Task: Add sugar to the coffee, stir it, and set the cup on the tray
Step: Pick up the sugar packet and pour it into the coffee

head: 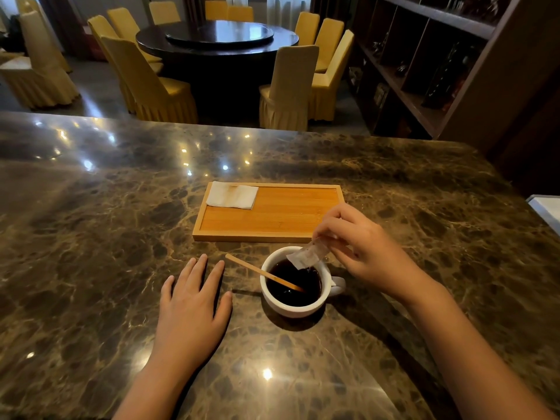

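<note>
Grip [325, 237] on sachet [307, 256], marble counter [121, 207]

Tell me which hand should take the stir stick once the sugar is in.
Probably left. The left hand lies flat and empty on the counter, beside the free end of the stir stick leaning in the cup. The right hand holds the sugar packet.

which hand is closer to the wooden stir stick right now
Left. The left hand lies flat on the counter just left of the stir stick; the right hand holds a sugar packet over the cup's far side.
</note>
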### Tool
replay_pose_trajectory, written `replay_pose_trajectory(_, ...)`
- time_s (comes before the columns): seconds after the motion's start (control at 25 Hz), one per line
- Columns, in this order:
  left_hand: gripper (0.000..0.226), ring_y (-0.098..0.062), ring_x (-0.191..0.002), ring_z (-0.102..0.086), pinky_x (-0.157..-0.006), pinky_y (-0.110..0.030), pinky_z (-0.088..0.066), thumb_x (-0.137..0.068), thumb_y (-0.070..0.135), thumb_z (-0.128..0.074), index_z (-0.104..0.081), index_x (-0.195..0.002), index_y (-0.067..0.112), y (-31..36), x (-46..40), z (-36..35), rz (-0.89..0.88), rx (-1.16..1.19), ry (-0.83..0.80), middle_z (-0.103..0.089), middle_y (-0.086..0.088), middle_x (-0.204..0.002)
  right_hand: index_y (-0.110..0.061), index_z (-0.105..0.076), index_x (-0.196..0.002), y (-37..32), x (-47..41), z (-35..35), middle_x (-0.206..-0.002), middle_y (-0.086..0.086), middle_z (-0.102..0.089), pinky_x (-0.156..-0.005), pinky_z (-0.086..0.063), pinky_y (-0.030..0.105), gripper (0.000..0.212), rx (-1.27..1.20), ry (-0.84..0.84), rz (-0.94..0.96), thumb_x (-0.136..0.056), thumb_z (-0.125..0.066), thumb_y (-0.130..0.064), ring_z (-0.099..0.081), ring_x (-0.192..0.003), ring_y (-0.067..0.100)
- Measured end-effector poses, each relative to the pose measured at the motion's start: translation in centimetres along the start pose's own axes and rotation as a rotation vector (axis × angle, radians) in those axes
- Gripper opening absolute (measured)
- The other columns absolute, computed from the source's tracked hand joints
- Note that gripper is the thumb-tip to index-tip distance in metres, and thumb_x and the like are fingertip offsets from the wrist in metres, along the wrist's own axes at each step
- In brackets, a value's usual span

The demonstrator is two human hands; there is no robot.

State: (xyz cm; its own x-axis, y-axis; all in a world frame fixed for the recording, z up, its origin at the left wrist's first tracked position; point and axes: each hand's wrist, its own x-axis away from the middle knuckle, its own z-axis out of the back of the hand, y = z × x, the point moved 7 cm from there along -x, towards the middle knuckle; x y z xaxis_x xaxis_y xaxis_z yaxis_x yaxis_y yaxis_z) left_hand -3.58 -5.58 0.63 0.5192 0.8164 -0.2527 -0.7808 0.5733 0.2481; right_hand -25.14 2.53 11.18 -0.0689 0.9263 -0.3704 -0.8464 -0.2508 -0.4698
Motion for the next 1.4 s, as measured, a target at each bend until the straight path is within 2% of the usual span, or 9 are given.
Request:
replay_pose_trajectory(0.12,0.057,-0.023,-0.130,-0.023,-0.102,-0.050,-0.015,-0.084,0.046,-0.027,-0.040,-0.133,0.019,0.1,0.1,0.0,-0.001,-0.002,-0.001,-0.037,-0.013,-0.140,-0.022,-0.054,-0.103,-0.1,-0.1,-0.8,-0.105,-0.005,-0.048,-0.066,-0.053,0.033,0.020,0.047,-0.072,0.000,-0.087,-0.057,-0.010,-0.055,-0.085,0.015)
replay_pose_trajectory(0.36,0.057,-0.023,-0.131,-0.021,-0.102,-0.051,-0.015,-0.084,0.047,-0.027,-0.039,-0.133,0.020,0.0,0.0,-0.1,0.000,-0.001,-0.002,-0.035,-0.013,-0.140,-0.020,-0.051,-0.117,0.5,-0.1,-0.6,-0.096,-0.013,-0.054,-0.074,-0.044,0.009,0.039,-0.066,-0.010,-0.051,-0.083,-0.062,-0.004,-0.052,-0.083,0.000)
replay_pose_trajectory(0.48,0.057,-0.023,-0.131,-0.021,-0.102,-0.050,-0.014,-0.084,0.047,-0.027,-0.038,-0.134,0.020,0.0,0.0,-0.1,0.000,0.001,0.000,-0.035,-0.012,-0.141,-0.029,-0.046,-0.123,1.3,0.1,-0.2,-0.080,-0.016,-0.056,-0.073,-0.053,0.021,0.053,-0.169,0.065,-0.180,-0.081,-0.066,-0.005,-0.060,-0.075,0.006)
replay_pose_trajectory(0.68,0.057,-0.023,-0.130,-0.023,-0.102,-0.049,-0.014,-0.084,0.046,-0.027,-0.040,-0.133,0.019,0.0,0.0,0.0,-0.002,0.011,0.005,-0.036,-0.013,-0.140,-0.013,-0.068,-0.089,1.8,0.4,0.0,-0.077,0.000,-0.071,-0.069,-0.056,0.026,0.011,-0.307,0.116,-0.222,-0.082,-0.067,-0.005,-0.068,-0.072,0.010)
replay_pose_trajectory(0.88,0.057,-0.023,-0.130,-0.023,-0.102,-0.049,-0.014,-0.084,0.046,-0.028,-0.040,-0.133,0.019,0.0,-0.1,0.0,-0.002,0.013,0.010,-0.036,-0.013,-0.140,-0.012,-0.069,-0.083,4.2,1.1,-0.8,-0.072,-0.003,-0.073,-0.057,-0.055,0.018,0.015,-0.771,0.191,-0.542,-0.089,-0.056,-0.006,-0.068,-0.064,0.012)
replay_pose_trajectory(1.04,0.056,-0.022,-0.130,-0.023,-0.102,-0.048,-0.014,-0.084,0.045,-0.029,-0.040,-0.133,0.020,0.0,0.0,0.0,-0.001,0.014,0.009,-0.036,-0.012,-0.140,-0.005,-0.063,-0.099,6.4,2.6,-3.3,-0.082,0.014,-0.075,-0.051,-0.058,0.019,0.022,-1.533,0.356,-0.912,-0.077,-0.066,-0.001,-0.073,-0.067,0.017)
replay_pose_trajectory(1.12,0.056,-0.022,-0.130,-0.024,-0.101,-0.049,-0.015,-0.084,0.045,-0.029,-0.041,-0.132,0.020,-0.1,0.0,0.0,0.000,0.015,0.010,-0.037,-0.012,-0.139,-0.001,-0.060,-0.103,6.7,2.7,-4.2,-0.082,0.018,-0.075,-0.052,-0.060,0.024,0.066,-1.860,0.443,-0.917,-0.043,-0.087,0.004,-0.074,-0.071,0.021)
replay_pose_trajectory(1.2,0.056,-0.023,-0.129,-0.025,-0.101,-0.050,-0.016,-0.084,0.046,-0.029,-0.041,-0.131,0.020,-0.1,-0.1,0.0,0.000,0.012,0.006,-0.038,-0.012,-0.139,0.000,-0.058,-0.109,7.1,2.5,-4.5,-0.087,0.019,-0.075,-0.057,-0.061,0.029,0.093,-2.011,0.500,-0.868,-0.023,-0.092,0.006,-0.074,-0.077,0.024)
replay_pose_trajectory(1.4,0.057,-0.022,-0.129,-0.025,-0.101,-0.050,-0.016,-0.083,0.047,-0.028,-0.041,-0.131,0.020,-0.1,-0.1,-0.1,0.004,0.005,0.000,-0.038,-0.012,-0.139,-0.003,-0.062,-0.102,7.9,1.8,-4.0,-0.083,0.016,-0.073,-0.057,-0.059,0.027,0.086,-2.045,0.685,-0.778,-0.022,-0.093,0.002,-0.071,-0.075,0.021)
